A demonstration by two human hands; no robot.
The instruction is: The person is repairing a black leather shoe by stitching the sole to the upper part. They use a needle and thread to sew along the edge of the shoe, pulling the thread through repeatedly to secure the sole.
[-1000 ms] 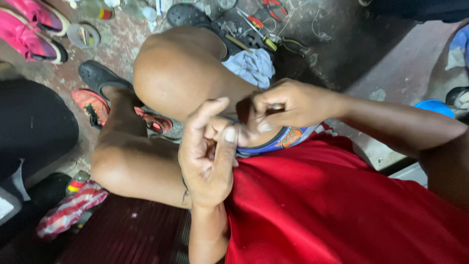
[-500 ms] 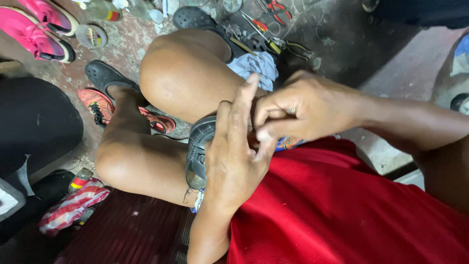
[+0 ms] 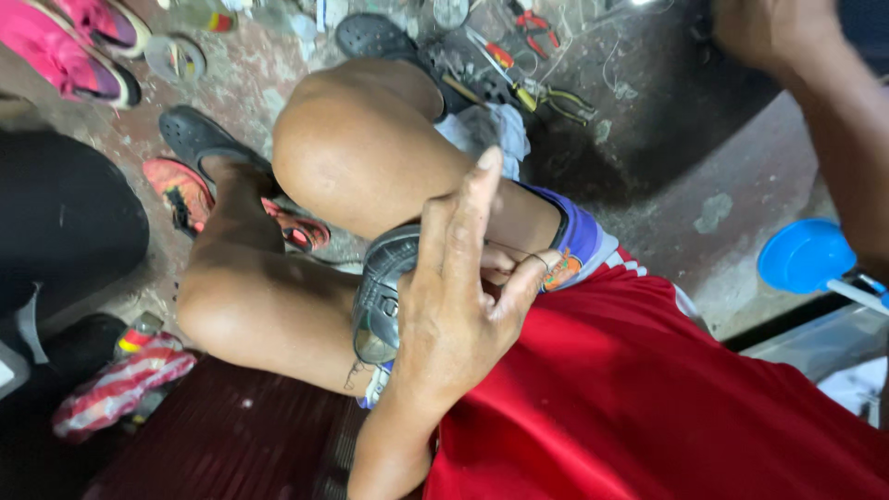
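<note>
Nearest the camera: red shirt fills the bottom right, dark red mat at bottom left. Just beyond, left hand sits mid-frame, back of hand to the camera, index finger stretched up toward the knee, other fingers curled around a dark grey shoe. Shoe is upright on edge, pressed against the lap between the thigh and the shin. A thin thread runs across the curled fingers to the right of the shoe. Behind that, bent knee takes up the centre, purple-and-white shorts hem to its right.

Left side, on the floor: orange sandal under the foot, black clog just beyond it, pink sneakers at far left. Red-and-white striped bundle near left.

Far centre: pliers with red and yellow handles lying on the concrete floor, grey rag beside them. Blue round lid at right.

Right hand is up at the far right corner, well apart from the shoe, partly cut off by the frame edge; can't tell whether it grips anything
</note>
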